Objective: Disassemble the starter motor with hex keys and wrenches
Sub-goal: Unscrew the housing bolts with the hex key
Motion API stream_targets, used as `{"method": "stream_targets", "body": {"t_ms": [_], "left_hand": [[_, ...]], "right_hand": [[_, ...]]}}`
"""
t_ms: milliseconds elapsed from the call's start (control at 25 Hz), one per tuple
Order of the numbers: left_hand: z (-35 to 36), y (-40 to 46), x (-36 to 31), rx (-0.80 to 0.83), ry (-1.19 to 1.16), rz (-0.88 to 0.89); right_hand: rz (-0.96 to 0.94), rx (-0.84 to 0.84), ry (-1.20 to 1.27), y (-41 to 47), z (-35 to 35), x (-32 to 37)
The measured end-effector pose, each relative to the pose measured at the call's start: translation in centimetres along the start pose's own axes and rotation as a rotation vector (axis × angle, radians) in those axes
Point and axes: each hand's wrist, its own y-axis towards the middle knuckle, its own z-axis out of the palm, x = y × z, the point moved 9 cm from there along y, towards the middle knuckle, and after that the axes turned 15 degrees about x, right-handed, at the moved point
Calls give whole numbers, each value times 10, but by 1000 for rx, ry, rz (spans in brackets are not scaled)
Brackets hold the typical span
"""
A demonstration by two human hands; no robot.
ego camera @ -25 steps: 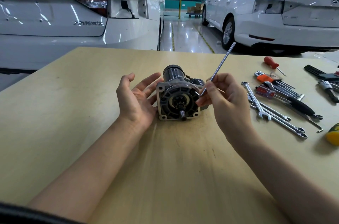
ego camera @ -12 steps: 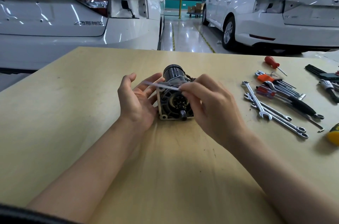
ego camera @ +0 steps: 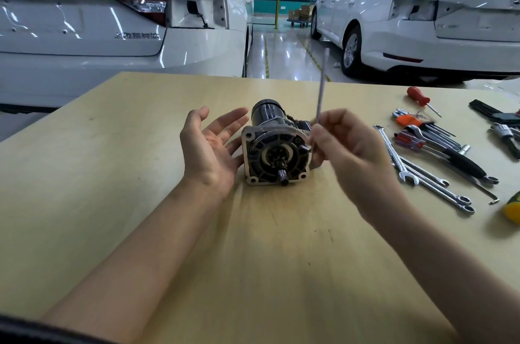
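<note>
Now the right hand (ego camera: 357, 158) pinches a long hex key (ego camera: 320, 98) in its fingers, swung from lying across the starter motor (ego camera: 274, 151) back to upright, so a front bolt seems mid-loosening; the left hand (ego camera: 211, 146), fingers spread, steadies the motor mid-surface (ego camera: 112, 174)

Starter motor (ego camera: 274, 146) lies on table (ego camera: 112, 174), wrenches (ego camera: 422, 172) well right.

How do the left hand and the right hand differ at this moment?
The left hand is open, palm up, fingers straight, holding nothing; the right hand pinches a hex key. The left hand lies left of the starter motor, the right hand to its right. Both are bare.
</note>
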Motion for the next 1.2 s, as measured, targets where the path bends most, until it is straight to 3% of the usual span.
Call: {"method": "stream_targets", "body": {"t_ms": [120,240,360,1000,1200], "left_hand": [[6,-2,-3,16,23,7],[8,-3,-3,18,29,7],[13,-4,-9,25,132,45],[18,-4,-8,47,211,50],[19,-4,-7,52,217,53]], "right_hand": [[203,243,552,1,5,-16],[427,461,632,-15,23,-30],[511,566,572,-27,33,-38],[549,491,544,-24,32,-54],[578,491,650,-24,34,-55]]}}
